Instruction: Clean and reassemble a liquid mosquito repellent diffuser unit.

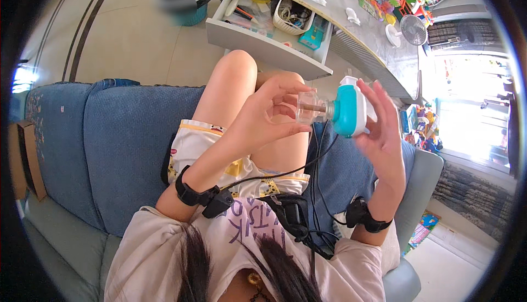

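One clear cylindrical jar (307,107) is pinched by the left hand (262,111), a rounded turquoise-and-white plastic device (345,113) loosely cupped by the right hand (385,137); likely a fitting step, calling for steady alignment

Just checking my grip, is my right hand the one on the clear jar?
No, the left hand has its fingers around the jar, while the right hand is beside the teal device.

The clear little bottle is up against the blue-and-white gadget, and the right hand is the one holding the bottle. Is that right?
Not quite: in the head view, the left hand holds the clear little bottle. The right hand is at the blue-and-white gadget. The bottle is up against the gadget, as you said.
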Available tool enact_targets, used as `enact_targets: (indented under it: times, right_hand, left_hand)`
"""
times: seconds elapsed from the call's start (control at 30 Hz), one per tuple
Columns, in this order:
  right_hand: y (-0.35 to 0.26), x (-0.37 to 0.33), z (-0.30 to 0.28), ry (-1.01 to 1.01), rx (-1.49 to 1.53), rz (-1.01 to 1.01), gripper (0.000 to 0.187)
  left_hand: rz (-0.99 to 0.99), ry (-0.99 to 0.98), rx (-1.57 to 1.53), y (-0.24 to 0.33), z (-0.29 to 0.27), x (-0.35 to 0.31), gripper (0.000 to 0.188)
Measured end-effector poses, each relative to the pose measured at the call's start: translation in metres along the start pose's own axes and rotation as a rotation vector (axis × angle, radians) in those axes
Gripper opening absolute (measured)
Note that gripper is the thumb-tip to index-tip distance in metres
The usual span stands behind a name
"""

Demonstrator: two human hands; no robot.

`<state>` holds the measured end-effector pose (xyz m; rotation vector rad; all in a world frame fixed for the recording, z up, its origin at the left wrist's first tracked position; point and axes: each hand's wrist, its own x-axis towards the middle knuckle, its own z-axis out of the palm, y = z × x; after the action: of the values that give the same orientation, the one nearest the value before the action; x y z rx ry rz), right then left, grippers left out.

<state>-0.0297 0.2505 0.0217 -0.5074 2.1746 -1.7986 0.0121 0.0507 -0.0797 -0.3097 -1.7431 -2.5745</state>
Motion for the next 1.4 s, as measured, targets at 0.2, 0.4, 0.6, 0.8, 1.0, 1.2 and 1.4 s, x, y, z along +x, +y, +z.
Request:
enact_targets:
  times: [0.2, 0.4, 0.6, 0.8, 1.0, 1.2, 1.4]
  right_hand:
    - [-0.017, 0.0, -0.017, -0.18, -0.366, 0.109, 0.074]
    - [-0.012, 0.0, -0.022, -0.131, -0.253, 0.079, 0.083]
    - [-0.019, 0.0, -0.023, -0.15, -0.175, 0.238, 0.09]
    - [-0.012, 0.002, -0.013, -0.003, -0.033, 0.013, 0.068]
    - [-0.011, 0.003, -0.037, -0.231, -0.558, 0.175, 0.069]
    - [-0.014, 0.002, -0.007, 0.069, -0.313, -0.158, 0.067]
    - [-0.017, 0.001, -0.037, -0.161, -0.619, 0.095, 0.072]
  left_hand:
    - [-0.056, -0.005, -0.186, 0.001, 0.002, -0.002, 0.057]
    - [-0.093, -0.054, -0.301, 0.001, 0.006, -0.003, 0.057]
    - [-0.128, -0.027, -0.374, 0.003, 0.004, -0.002, 0.056]
    - [-0.173, -0.015, -0.395, 0.007, 0.008, -0.002, 0.058]
    - [-0.154, 0.007, -0.387, 0.003, 0.007, -0.004, 0.057]
    - [-0.193, -0.004, -0.383, 0.004, 0.01, -0.003, 0.056]
    - [-0.174, -0.031, -0.384, -0.002, 0.009, -0.006, 0.055]
